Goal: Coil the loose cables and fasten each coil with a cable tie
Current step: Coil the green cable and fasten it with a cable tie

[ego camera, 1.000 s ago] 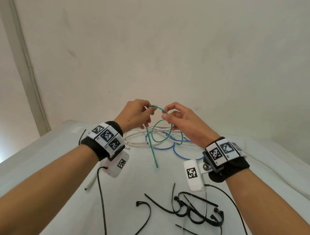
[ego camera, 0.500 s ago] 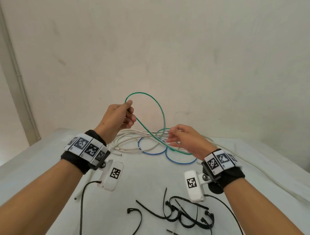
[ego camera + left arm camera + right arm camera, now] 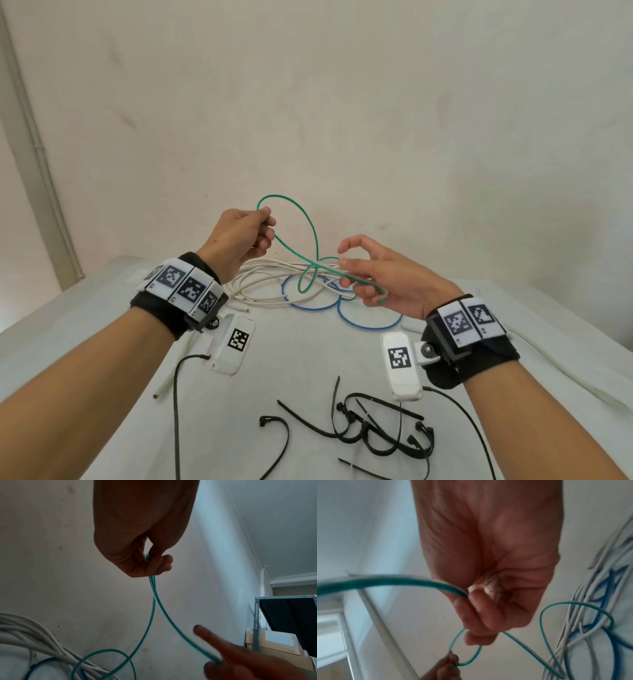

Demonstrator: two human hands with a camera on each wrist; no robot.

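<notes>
A green cable (image 3: 310,226) is pinched by the left hand (image 3: 239,236) and gripped by the curled lower fingers of the right hand (image 3: 387,277), a loop held raised between them. White cables (image 3: 260,277) and a blue cable (image 3: 370,322) lie beyond the hands on the counter (image 3: 102,325); black cable ties (image 3: 370,431) lie nearer than the wrists.

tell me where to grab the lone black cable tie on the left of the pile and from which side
Pinch the black cable tie at the middle of its curved strap, coming from above. It lies flat on the white table, apart from the tangled pile, so a top-down pinch should lift it without snagging others.
</notes>
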